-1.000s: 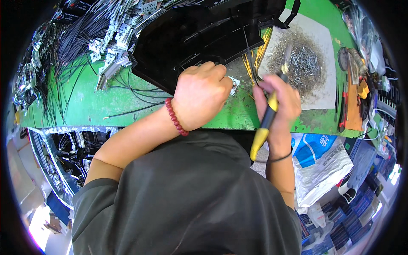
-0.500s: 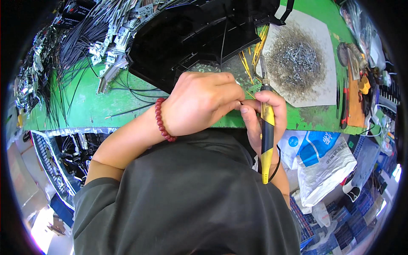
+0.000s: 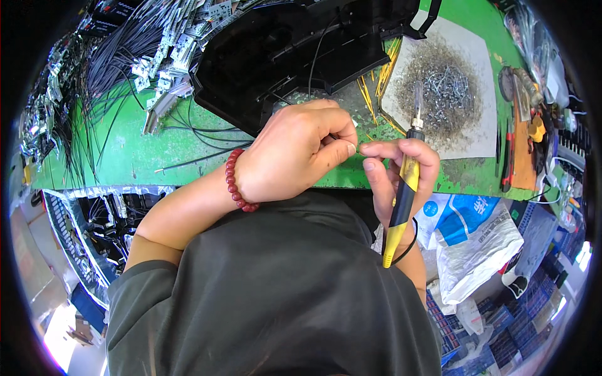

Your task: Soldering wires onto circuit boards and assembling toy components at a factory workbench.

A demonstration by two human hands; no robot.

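My left hand (image 3: 301, 147), with a dark red bead bracelet (image 3: 232, 182) at its wrist, is closed in a pinch. A thin black wire (image 3: 312, 62) runs down from the black plastic housing (image 3: 251, 69) behind this hand, and a dark bit of it shows between the fingers. My right hand (image 3: 381, 185) holds a yellow and black soldering iron (image 3: 404, 203) against the index finger, its metal tip pointing away from me. The right thumb and a fingertip are apart, close to the left fingertips. The housing lies tilted just beyond my left hand.
Yellow wires (image 3: 369, 100) lie beside a pale sheet (image 3: 464, 141) bearing a heap of solder scraps (image 3: 446, 88). Black cables and metal plates (image 3: 179, 53) pile up at the far left. Red-handled pliers (image 3: 508, 160) lie on the green bench (image 3: 207, 147) at right.
My hands have drawn slightly apart; the right fingertips have parted. The soldering iron has swung so its tip leans right, over the pale sheet. The housing has shifted slightly right.
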